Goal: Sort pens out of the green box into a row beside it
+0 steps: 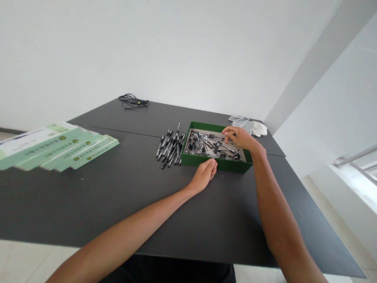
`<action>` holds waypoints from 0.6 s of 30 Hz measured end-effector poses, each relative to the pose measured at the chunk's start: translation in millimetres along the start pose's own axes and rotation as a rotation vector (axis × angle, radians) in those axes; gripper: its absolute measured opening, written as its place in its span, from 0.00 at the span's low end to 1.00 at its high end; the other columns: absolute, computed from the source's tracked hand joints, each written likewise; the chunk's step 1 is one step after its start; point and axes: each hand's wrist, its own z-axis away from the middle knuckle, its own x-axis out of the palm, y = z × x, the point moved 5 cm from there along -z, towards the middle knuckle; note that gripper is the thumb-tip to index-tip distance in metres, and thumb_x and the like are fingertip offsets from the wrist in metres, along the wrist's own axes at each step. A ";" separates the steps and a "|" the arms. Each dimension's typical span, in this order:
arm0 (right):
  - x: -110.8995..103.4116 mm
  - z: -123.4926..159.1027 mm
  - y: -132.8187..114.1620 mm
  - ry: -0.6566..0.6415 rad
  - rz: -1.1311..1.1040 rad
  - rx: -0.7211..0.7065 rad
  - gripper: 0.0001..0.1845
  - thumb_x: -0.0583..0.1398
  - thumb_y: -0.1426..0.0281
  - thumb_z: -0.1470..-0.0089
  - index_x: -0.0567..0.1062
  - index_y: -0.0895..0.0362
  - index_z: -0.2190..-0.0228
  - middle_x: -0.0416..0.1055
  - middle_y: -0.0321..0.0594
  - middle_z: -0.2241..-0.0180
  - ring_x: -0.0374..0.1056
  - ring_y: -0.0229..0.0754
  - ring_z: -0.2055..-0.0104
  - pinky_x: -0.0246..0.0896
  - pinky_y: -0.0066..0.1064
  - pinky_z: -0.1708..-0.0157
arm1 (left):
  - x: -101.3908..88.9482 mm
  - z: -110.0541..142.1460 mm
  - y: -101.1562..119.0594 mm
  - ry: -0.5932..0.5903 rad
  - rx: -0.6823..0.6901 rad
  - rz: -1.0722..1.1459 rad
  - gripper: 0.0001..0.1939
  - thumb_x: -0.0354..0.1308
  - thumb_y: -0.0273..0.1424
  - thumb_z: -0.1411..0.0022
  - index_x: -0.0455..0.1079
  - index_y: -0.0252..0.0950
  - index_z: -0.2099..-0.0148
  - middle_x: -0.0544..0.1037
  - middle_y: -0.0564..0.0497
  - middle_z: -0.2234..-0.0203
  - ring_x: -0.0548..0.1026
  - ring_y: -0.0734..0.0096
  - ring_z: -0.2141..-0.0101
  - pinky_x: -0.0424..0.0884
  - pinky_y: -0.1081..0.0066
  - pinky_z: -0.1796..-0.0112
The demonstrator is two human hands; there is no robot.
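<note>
A green open box [216,164] holds many loose black-and-clear pens [203,141]. My left hand [206,173] is closed at the box's front wall, around a pen [217,149] whose dark end points up over the rim; whether it grips more than one is hidden. Above the box's right half, my right hand [241,137] has its fingers curled and pinched. A short dark pen end [234,134] shows between those fingers, with the rest of it covered. Left of the box, a heap of similar pens [170,147] lies on the black table [118,196].
Green-and-white printed booklets [59,147] are fanned out at the table's left. A coiled black cable [132,101] lies near the back edge. White gloves [250,125] rest behind the box at the right. A white wall [182,55] stands behind the table.
</note>
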 end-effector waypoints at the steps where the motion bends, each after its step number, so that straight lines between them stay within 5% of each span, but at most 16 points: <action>1: -1.8 1.1 1.0 0.003 -0.008 0.010 0.14 0.55 0.64 0.34 0.77 0.59 0.59 0.78 0.39 0.72 0.67 0.40 0.69 0.58 0.31 0.63 | 0.7 0.4 1.1 -0.009 0.007 0.011 0.27 0.45 0.56 0.26 0.58 0.38 0.65 0.57 0.59 0.78 0.56 0.78 0.79 0.55 0.76 0.78; 6: -11.1 5.1 2.0 0.042 -0.129 0.028 0.16 0.53 0.57 0.32 0.72 0.56 0.63 0.65 0.31 0.78 0.57 0.37 0.76 0.52 0.30 0.71 | 2.6 0.9 5.1 -0.026 0.041 0.059 0.23 0.46 0.54 0.25 0.61 0.38 0.57 0.59 0.59 0.76 0.56 0.79 0.79 0.53 0.77 0.78; 12: -1.8 2.5 16.0 0.094 -0.451 0.099 0.25 0.55 0.46 0.36 0.66 0.54 0.71 0.51 0.28 0.79 0.45 0.33 0.79 0.40 0.28 0.79 | 2.9 0.6 4.4 -0.049 0.035 0.078 0.22 0.46 0.51 0.24 0.60 0.38 0.60 0.58 0.59 0.77 0.56 0.80 0.80 0.52 0.77 0.78; 18: 5.9 2.3 43.6 0.139 -0.666 0.253 0.22 0.59 0.48 0.39 0.62 0.52 0.72 0.47 0.26 0.79 0.40 0.32 0.82 0.36 0.26 0.82 | 2.6 1.7 3.4 -0.051 0.042 0.058 0.23 0.46 0.51 0.23 0.58 0.38 0.63 0.59 0.59 0.77 0.56 0.79 0.79 0.55 0.76 0.77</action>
